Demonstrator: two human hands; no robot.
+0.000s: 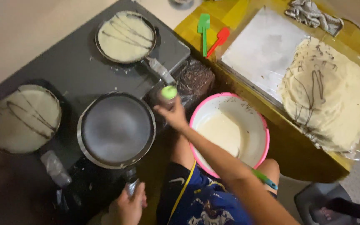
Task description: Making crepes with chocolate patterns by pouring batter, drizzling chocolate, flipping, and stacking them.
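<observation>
Right hand (172, 114) clenched on green-capped bottle (168, 94) beside empty pan (117, 129), near table's front edge; left hand (131, 205) grasping pan handle (131, 185). Likely greasing step; next calls for steady tilt over pan centre

Dim, warm light over a yellow table (289, 146), beige floor (26, 25) beyond the dark cooktop (67, 66).
</observation>
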